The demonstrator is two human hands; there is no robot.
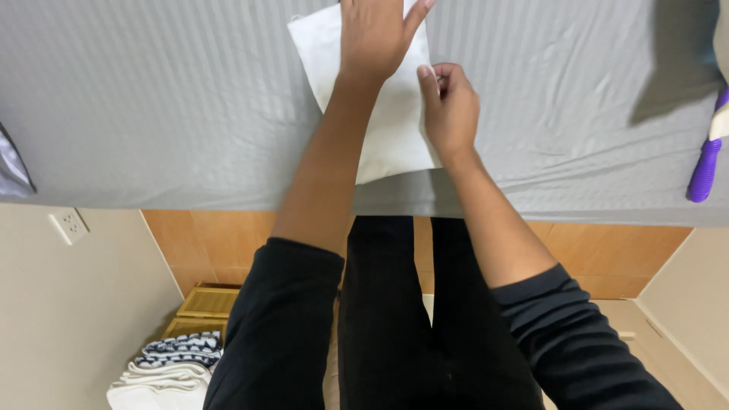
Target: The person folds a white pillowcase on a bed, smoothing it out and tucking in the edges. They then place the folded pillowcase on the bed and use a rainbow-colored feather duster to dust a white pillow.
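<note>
White cloth: left hand flat, right hand pinching its edge.

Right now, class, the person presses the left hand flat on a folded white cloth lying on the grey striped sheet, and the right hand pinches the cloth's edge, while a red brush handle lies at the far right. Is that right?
Not quite. In the head view the brush handle is purple, not red. The rest holds: the left hand lies flat on the folded white cloth on the grey striped sheet, and the right hand pinches its edge.
</note>
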